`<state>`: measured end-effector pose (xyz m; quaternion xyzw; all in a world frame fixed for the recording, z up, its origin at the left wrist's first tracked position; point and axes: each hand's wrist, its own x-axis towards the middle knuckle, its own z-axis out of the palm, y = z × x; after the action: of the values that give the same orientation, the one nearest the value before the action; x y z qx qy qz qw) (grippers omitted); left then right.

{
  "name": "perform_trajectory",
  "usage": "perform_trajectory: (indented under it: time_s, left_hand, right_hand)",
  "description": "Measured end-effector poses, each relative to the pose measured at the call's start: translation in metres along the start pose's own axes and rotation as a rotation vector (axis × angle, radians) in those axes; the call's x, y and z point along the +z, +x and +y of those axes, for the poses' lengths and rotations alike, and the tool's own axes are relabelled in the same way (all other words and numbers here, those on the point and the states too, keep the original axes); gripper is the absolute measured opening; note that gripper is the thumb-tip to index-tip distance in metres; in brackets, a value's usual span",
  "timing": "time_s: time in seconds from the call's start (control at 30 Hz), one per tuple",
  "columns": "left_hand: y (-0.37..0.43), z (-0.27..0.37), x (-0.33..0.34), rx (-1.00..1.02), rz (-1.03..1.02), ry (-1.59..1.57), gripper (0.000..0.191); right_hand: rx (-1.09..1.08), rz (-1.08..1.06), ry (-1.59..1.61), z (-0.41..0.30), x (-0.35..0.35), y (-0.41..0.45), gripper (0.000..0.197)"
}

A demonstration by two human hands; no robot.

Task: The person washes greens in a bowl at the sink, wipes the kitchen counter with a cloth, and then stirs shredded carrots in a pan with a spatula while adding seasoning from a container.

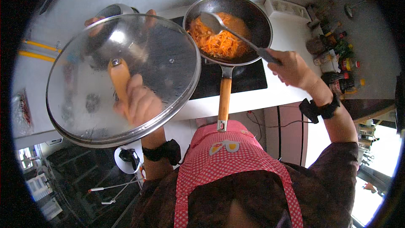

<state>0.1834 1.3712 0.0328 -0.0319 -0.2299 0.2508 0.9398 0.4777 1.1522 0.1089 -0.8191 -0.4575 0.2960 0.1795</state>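
My left hand point(140, 103) grips the wooden handle point(119, 76) of a large glass lid point(164, 101) with a metal rim. Fog and droplets cloud parts of the glass, and the lid is raised to the left of the wok. My right hand point(291, 69) holds a dark spatula point(243, 39), its blade over the shredded carrots. Those orange shreds point(226, 46) lie in a dark wok point(259, 15) on a black cooktop point(250, 76). A wooden wok handle point(225, 96) points towards my red checked apron point(234, 161).
Behind the lid, partly covered, stands a pot point(110, 10) with brown handles. Sauce bottles point(343, 76) and jars crowd the right side of the white counter point(281, 50). A white box point(286, 9) sits at the back right. Yellow pipes point(38, 56) run at the left.
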Motion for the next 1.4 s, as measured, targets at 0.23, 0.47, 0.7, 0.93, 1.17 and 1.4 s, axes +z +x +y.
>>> perform_trajectory:
  time_s: [0.23,0.47,0.7,0.93,1.17,1.4]
  left_hand:
    - [-0.008,0.008,-0.005,-0.008,-0.007,0.093,0.048]
    - [-0.012,0.004,0.001,0.050,0.063,0.095,0.042]
    - [-0.011,0.002,0.003,0.026,0.044,0.037,0.044]
    - [-0.009,0.007,0.002,-0.052,-0.008,0.085,0.042]
    - [-0.014,0.003,0.008,0.019,0.061,0.069,0.033]
    - [-0.009,0.002,0.009,0.043,0.006,0.123,0.033]
  right_hand:
    - [-0.302,0.101,-0.283,0.007,0.031,-0.016,0.023]
    - [-0.344,0.068,-0.968,0.011,0.027,-0.018,0.024]
    - [-0.211,-0.006,-0.533,-0.001,-0.014,-0.051,0.040]
    - [-0.403,0.170,-0.818,0.023,0.028,0.000,0.042]
    - [0.006,-0.110,-0.262,-0.004,-0.011,-0.020,0.044]
    - [-0.102,-0.061,-0.507,-0.004,0.037,0.047,0.043]
